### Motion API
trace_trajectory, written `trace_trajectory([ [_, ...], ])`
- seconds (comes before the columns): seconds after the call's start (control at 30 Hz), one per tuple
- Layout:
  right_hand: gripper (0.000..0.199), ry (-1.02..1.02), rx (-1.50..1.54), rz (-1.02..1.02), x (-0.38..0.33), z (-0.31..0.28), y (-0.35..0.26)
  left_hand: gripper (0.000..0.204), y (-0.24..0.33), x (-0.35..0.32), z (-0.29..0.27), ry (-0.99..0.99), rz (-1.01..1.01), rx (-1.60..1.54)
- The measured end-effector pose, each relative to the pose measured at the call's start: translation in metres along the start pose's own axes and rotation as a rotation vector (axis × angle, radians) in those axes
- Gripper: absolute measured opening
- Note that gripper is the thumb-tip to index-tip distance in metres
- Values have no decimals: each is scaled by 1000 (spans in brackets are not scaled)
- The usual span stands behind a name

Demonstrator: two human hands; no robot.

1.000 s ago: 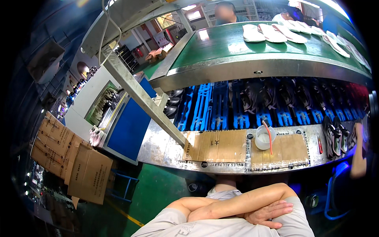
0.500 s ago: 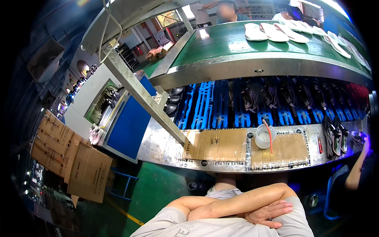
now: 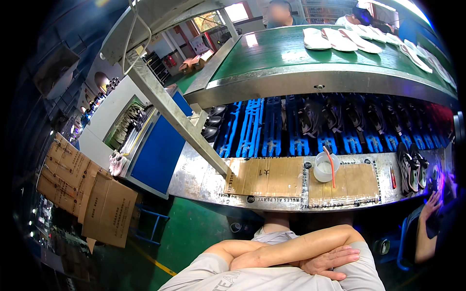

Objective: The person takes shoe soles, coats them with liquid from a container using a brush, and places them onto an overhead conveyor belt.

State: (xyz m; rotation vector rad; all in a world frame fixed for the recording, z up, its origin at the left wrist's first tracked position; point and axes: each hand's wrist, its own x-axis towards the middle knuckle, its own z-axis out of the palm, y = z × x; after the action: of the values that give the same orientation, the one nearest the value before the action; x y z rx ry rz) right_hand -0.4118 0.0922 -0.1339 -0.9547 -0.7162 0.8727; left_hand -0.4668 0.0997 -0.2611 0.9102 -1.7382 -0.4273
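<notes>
My arms are folded across my body. My left hand (image 3: 332, 262) lies flat against my right upper arm, its fingers stretched out and holding nothing. The right forearm (image 3: 291, 250) crosses over to the left, and the right hand is tucked out of sight under the left arm. In front of me is a metal bench (image 3: 276, 204) with two flattened cardboard pieces, a left one (image 3: 264, 179) and a right one (image 3: 349, 191). On the right piece stands a translucent plastic cup (image 3: 324, 173) with a red-handled stick (image 3: 332, 165) leaning in it.
Dark shoes (image 3: 407, 169) and a red-handled tool (image 3: 393, 178) lie at the bench's right. Behind, blue racks (image 3: 252, 128) carry shoe uppers below a green conveyor (image 3: 272, 53) bearing white soles (image 3: 315, 40). A metal post (image 3: 174, 114) slants at left. A co-worker's hand (image 3: 429, 206) is at far right.
The co-worker's hand at the far right has come up into view, with the forearm now upright. A standing person at the back has shifted right. My folded arms have not moved.
</notes>
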Motion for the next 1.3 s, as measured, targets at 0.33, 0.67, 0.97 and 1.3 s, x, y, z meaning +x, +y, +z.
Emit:
trace_trajectory([
  [0.33, 34, -28, -24, 2, 2, -1, 5, 75, 2, 1, -2, -6, -12, -22],
  [0.67, 34, -57, -50, 5, 4, -3, 6, 75, 1, 1, -2, 5, 9, -10],
  [0.97, 34, -79, -76, 4, 6, -2, 10, 76, 0, 2, -4, -34, 2, 16],
  [1.3, 34, -106, -105, 7, 15, 0, 13, 76, 1, 4, -7, -20, 5, 16],
])
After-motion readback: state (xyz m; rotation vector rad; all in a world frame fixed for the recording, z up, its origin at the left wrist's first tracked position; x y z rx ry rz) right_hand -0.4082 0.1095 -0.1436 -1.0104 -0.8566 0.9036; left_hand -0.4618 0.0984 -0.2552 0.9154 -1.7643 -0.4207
